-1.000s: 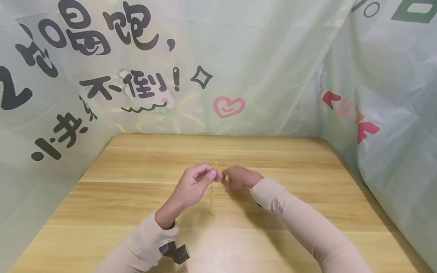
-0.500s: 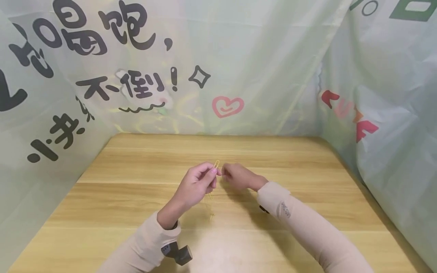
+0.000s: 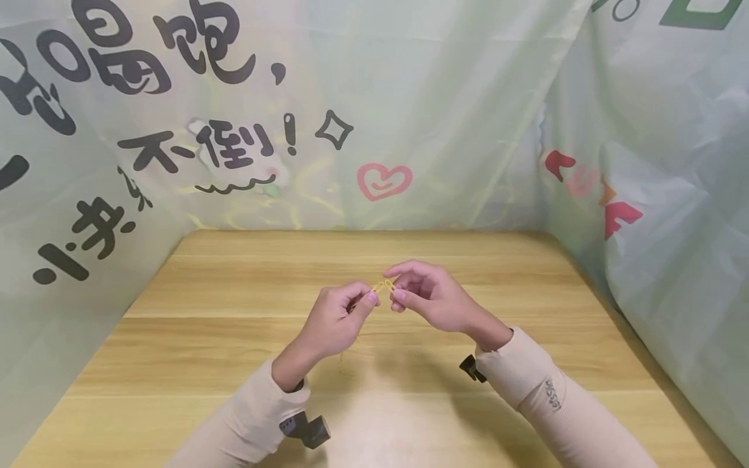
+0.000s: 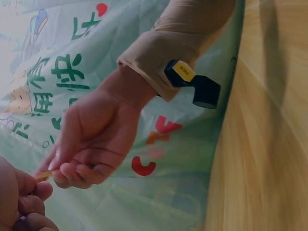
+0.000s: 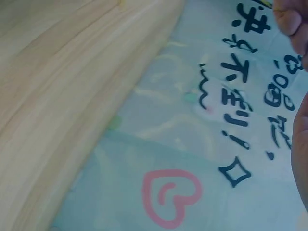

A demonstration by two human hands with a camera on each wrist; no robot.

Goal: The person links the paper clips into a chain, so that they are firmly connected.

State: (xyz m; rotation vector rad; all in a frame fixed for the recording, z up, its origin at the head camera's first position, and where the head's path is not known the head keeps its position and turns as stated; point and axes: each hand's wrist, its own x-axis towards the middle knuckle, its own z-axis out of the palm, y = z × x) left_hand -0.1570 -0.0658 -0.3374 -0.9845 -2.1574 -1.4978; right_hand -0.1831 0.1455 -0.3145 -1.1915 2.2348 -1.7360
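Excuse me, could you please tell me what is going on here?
Above a wooden table, a person's left hand pinches what looks like one yellow paper clip, while their right hand pinches a second yellow paper clip. The clips' free ends are close together, but whether they touch is too small to tell.

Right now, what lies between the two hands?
The head view shows a yellow clip pinched by the left hand and a second clip pinched by the right hand, ends close together; whether they touch, I cannot tell.
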